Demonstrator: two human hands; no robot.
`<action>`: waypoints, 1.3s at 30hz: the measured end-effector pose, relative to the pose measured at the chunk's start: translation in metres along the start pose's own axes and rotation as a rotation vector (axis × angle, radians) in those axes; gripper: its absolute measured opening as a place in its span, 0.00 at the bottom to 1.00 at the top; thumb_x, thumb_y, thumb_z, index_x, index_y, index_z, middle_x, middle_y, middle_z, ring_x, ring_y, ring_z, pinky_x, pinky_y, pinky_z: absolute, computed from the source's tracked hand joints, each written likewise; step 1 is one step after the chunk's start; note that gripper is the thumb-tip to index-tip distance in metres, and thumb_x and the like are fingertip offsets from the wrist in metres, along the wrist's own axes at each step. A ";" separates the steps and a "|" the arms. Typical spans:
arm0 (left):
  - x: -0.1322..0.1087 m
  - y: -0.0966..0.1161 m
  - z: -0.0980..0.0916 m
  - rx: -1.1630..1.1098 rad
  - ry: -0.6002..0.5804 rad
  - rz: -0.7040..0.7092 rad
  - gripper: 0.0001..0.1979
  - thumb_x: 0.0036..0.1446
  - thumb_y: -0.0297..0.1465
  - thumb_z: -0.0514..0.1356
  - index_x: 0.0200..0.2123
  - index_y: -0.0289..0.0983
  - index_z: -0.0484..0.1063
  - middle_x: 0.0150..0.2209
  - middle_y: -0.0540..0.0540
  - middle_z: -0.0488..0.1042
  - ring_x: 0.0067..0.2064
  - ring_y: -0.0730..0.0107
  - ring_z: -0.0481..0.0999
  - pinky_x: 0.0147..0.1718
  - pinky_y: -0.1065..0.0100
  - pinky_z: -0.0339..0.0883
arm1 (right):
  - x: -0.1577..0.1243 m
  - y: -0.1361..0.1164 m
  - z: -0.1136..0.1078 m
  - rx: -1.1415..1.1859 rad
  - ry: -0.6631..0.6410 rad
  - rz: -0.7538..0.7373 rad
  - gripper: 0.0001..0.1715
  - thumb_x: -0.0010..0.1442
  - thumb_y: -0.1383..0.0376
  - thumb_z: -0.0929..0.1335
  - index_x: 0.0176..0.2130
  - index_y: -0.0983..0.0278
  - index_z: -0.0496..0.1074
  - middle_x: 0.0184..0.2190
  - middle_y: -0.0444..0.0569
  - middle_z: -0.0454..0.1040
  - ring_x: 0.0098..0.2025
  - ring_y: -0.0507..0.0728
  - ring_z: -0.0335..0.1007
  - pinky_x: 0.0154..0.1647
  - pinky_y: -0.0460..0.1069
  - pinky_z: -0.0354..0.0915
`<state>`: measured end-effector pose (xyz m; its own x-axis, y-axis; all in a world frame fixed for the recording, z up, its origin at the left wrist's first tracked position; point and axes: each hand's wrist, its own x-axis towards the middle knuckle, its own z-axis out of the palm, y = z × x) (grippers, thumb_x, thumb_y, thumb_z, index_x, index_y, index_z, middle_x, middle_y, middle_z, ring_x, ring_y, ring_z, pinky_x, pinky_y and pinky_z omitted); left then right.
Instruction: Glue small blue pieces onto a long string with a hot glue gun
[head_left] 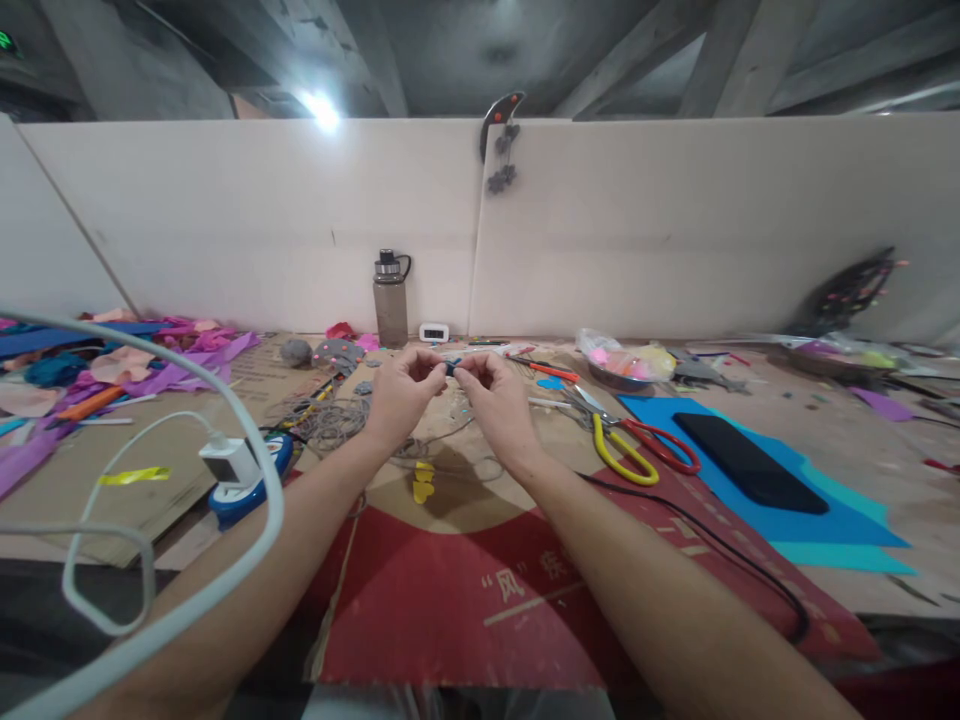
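Note:
Both hands meet over the middle of the table, fingertips pinched. Between them is a small dark blue piece [451, 368], too small to make out its exact kind. My left hand [406, 392] grips it from the left and my right hand [491, 395] from the right. Below the hands, yellow cut-out shapes [424, 483] lie on a red and tan cardboard sheet [450, 600]. Loose grey cord [330, 425] is tangled beside my left hand. To the right of my right hand lie scissors [637, 445] with one red and one yellow handle.
A black phone [750, 462] rests on blue sheets [847, 520] at right. A power strip [251, 490] with a white charger stands at left, and a white cable [259, 440] loops across the front. A bottle [390, 305] and small clock [434, 333] stand by the partition.

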<state>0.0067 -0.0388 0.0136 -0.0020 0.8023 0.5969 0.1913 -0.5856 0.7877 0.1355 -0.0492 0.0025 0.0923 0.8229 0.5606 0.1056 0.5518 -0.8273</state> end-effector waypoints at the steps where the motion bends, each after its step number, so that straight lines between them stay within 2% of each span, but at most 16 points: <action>1: 0.000 0.001 0.000 -0.027 0.000 -0.008 0.05 0.50 0.32 0.61 0.30 0.36 0.72 0.23 0.50 0.72 0.24 0.74 0.72 0.25 0.72 0.65 | 0.000 -0.001 0.000 -0.009 0.006 0.000 0.06 0.54 0.62 0.65 0.31 0.63 0.66 0.26 0.42 0.65 0.29 0.51 0.60 0.33 0.47 0.59; 7: 0.000 0.001 0.002 -0.096 -0.038 -0.066 0.06 0.49 0.32 0.63 0.30 0.35 0.75 0.24 0.48 0.75 0.25 0.73 0.74 0.27 0.71 0.67 | 0.000 -0.001 -0.003 -0.019 0.026 0.018 0.07 0.53 0.61 0.66 0.31 0.63 0.67 0.25 0.42 0.66 0.28 0.51 0.60 0.32 0.47 0.59; 15: 0.001 -0.002 0.002 -0.100 -0.087 -0.037 0.06 0.47 0.31 0.64 0.31 0.35 0.76 0.24 0.47 0.75 0.26 0.72 0.74 0.29 0.70 0.68 | 0.003 0.004 -0.005 -0.032 0.037 -0.004 0.06 0.53 0.62 0.66 0.30 0.63 0.67 0.24 0.42 0.67 0.27 0.51 0.61 0.31 0.47 0.59; 27: 0.003 -0.005 0.001 -0.124 -0.040 -0.109 0.10 0.49 0.36 0.64 0.30 0.33 0.76 0.25 0.46 0.77 0.26 0.71 0.76 0.29 0.69 0.71 | -0.001 -0.001 -0.004 -0.151 0.019 -0.018 0.09 0.55 0.61 0.65 0.29 0.64 0.70 0.25 0.44 0.71 0.28 0.52 0.63 0.33 0.48 0.59; 39: 0.001 -0.001 -0.001 -0.086 -0.060 -0.094 0.11 0.50 0.37 0.62 0.30 0.33 0.74 0.24 0.48 0.75 0.25 0.72 0.75 0.29 0.70 0.70 | 0.000 -0.005 -0.005 -0.266 0.035 -0.014 0.12 0.54 0.59 0.65 0.25 0.65 0.69 0.21 0.42 0.68 0.25 0.50 0.58 0.29 0.47 0.56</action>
<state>0.0059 -0.0375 0.0139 0.0431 0.8579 0.5120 0.1079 -0.5135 0.8513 0.1402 -0.0531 0.0069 0.1222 0.8076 0.5769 0.3634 0.5044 -0.7832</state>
